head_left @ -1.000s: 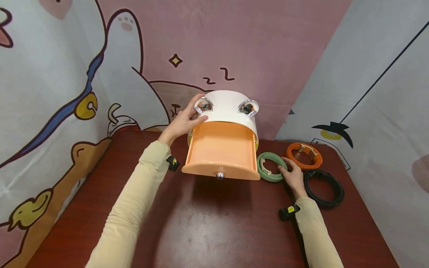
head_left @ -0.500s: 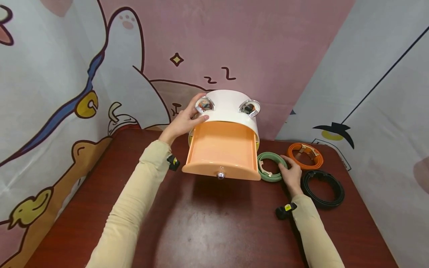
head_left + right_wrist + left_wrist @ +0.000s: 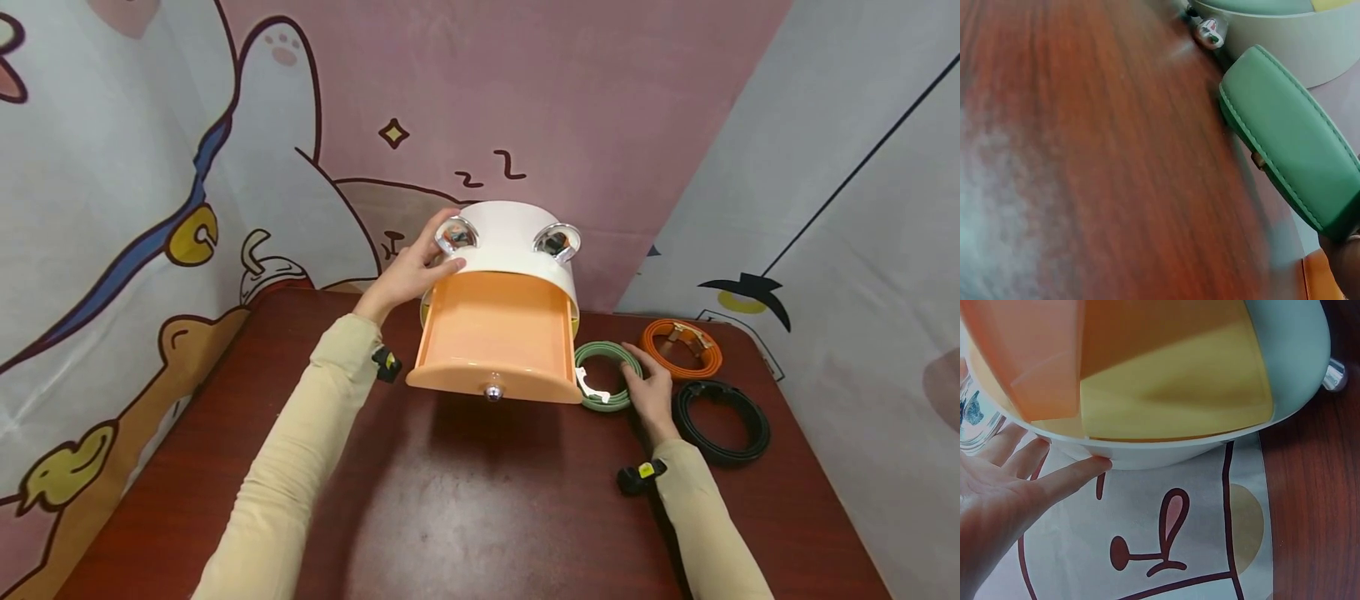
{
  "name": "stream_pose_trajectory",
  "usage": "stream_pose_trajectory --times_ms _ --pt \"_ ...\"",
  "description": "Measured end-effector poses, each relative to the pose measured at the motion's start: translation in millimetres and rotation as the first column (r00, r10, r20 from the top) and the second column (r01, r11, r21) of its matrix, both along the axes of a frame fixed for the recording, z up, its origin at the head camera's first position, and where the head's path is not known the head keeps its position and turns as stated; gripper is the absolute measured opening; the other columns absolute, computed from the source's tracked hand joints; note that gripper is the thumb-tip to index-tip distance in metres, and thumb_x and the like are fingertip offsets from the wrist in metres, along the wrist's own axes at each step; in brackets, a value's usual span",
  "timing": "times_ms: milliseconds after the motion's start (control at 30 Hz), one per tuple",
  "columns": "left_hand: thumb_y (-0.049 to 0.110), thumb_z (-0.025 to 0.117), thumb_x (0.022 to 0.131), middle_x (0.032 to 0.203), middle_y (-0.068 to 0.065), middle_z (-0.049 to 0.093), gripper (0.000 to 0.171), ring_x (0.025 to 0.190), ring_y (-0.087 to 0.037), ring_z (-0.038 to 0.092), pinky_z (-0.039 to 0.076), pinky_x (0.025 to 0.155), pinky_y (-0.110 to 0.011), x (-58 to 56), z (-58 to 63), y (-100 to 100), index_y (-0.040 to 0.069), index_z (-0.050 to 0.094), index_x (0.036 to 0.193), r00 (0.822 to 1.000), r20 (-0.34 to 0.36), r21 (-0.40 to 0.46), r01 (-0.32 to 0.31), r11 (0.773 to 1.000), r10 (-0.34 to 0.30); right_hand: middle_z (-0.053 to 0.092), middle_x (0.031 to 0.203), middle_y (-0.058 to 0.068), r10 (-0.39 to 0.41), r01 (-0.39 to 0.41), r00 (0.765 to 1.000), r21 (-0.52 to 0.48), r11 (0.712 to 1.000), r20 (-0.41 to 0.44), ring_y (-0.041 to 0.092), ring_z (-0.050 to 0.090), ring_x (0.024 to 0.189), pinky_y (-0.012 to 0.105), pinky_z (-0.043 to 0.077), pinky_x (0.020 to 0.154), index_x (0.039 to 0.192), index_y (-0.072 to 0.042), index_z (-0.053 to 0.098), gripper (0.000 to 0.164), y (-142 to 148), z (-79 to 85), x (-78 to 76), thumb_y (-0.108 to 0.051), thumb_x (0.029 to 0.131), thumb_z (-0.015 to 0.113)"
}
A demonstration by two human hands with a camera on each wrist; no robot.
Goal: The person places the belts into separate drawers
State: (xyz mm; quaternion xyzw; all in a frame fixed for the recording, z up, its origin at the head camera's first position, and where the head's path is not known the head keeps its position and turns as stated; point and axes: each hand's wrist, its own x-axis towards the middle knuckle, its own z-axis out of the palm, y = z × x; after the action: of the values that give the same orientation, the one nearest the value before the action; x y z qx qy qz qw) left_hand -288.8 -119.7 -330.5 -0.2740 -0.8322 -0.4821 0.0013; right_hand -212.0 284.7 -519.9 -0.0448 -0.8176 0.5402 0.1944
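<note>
Our L hand (image 3: 408, 273), fingers spread, holds white cabinet (image 3: 510, 250); R hand (image 3: 651, 396) pinches green belt (image 3: 1291, 134), coiled right of drawer (image 3: 450, 377). Prob. light, springy, may uncoil; we'd grip all layers tog.

A green belt (image 3: 1294, 134), an orange belt (image 3: 1317, 278) and the right grip (image 3: 1345, 265) are cropped at the right wrist view's edges.

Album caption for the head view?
Peach drawer open, left hand on white cabinet, right hand holding a coiled green belt.
</note>
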Motion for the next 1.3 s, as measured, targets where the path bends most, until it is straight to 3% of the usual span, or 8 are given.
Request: stream_pose_trajectory --times_ms 267,400,500,633,800,900,1067,1300 --pt "0.029 0.061 0.097 0.123 -0.014 0.061 0.07 0.089 -0.022 0.058 0.043 0.083 -0.041 -0.7 -0.9 -0.3 0.039 0.018 0.151 1.0 -0.012 -0.016 -0.011 1.0 0.011 0.062 0.122 0.018 0.03 -0.031 0.998 -0.004 1.0 -0.051 0.007 0.053 0.092 0.014 0.04 0.071 0.127 0.0 0.063 0.033 1.7 4.0 3.5 -0.002 0.094 0.059" --pt "0.029 0.061 0.096 0.12 -0.014 0.063 0.07 0.084 -0.023 0.057 0.043 0.08 -0.04 0.1 -0.3 -0.6 0.039 0.018 0.151 1.0 -0.009 -0.013 -0.009 1.0 0.009 0.061 0.122 0.021 0.026 -0.025 0.999 0.032 0.999 -0.034 -0.001 0.047 0.065 0.015 0.036 0.058 0.128 -0.001 0.061 0.033 2.4 10.8 8.1 -0.004 0.096 0.059" --pt "0.029 0.061 0.097 0.118 -0.013 0.063 0.071 0.08 -0.023 0.056 0.042 0.077 -0.039 0.5 -0.4 -1.0 0.039 0.017 0.151 1.0 -0.012 -0.015 -0.006 1.0 0.006 0.06 0.121 0.026 0.036 -0.035 0.998 0.018 0.999 -0.049 -0.003 0.043 0.057 0.014 0.035 0.054 0.128 0.002 0.06 0.033 -0.9 24.9 15.5 -0.001 0.095 0.058" --pt "0.029 0.061 0.097 0.121 -0.013 0.062 0.071 0.083 -0.023 0.056 0.042 0.079 -0.039 -0.1 -0.8 -1.3 0.039 0.017 0.151 1.0 -0.018 -0.012 -0.001 1.0 0.0 0.057 0.124 0.029 0.039 -0.04 0.997 -0.014 0.999 -0.06 0.003 0.055 0.079 0.01 0.041 0.064 0.127 0.008 0.058 0.034 -7.6 45.0 25.7 0.004 0.094 0.056" --pt "0.027 0.061 0.097 0.128 -0.015 0.058 0.07 0.091 -0.024 0.058 0.043 0.084 -0.039 -0.7 -0.5 -0.5 0.037 0.018 0.151 1.0 -0.014 0.002 0.013 1.0 -0.013 0.055 0.128 0.027 0.017 -0.018 0.999 -0.024 1.0 -0.046 0.012 0.056 0.101 0.009 0.042 0.074 0.128 0.008 0.058 0.034 -10.6 55.3 31.0 0.004 0.095 0.055" --pt "0.025 0.06 0.097 0.132 -0.016 0.056 0.07 0.094 -0.025 0.057 0.043 0.086 -0.04 -0.4 0.4 -0.5 0.034 0.017 0.152 1.0 -0.007 0.011 0.023 1.0 -0.023 0.054 0.131 0.027 0.017 -0.019 0.999 -0.044 0.999 -0.047 0.009 0.056 0.102 0.01 0.042 0.074 0.128 0.009 0.057 0.034 -9.9 56.1 30.6 0.003 0.095 0.056" --pt "0.023 0.061 0.097 0.134 -0.019 0.054 0.073 0.097 -0.028 0.058 0.042 0.089 -0.044 0.0 1.1 0.0 0.027 0.015 0.154 1.0 0.016 0.016 0.025 1.0 -0.026 0.054 0.13 0.026 -0.002 -0.001 0.999 -0.086 0.996 -0.039 0.004 0.054 0.089 0.012 0.042 0.068 0.129 0.007 0.058 0.035 -9.5 57.8 31.4 0.002 0.094 0.057" --pt "0.028 0.061 0.097 0.129 -0.016 0.058 0.072 0.088 -0.025 0.058 0.044 0.084 -0.042 -0.1 0.6 -1.3 0.033 0.015 0.153 1.0 0.006 -0.01 0.008 1.0 -0.008 0.055 0.131 0.022 -0.051 0.046 0.998 -0.161 0.986 -0.028 0.007 0.057 0.096 0.012 0.045 0.069 0.13 0.003 0.058 0.035 -16.5 71.6 40.8 -0.001 0.095 0.057"
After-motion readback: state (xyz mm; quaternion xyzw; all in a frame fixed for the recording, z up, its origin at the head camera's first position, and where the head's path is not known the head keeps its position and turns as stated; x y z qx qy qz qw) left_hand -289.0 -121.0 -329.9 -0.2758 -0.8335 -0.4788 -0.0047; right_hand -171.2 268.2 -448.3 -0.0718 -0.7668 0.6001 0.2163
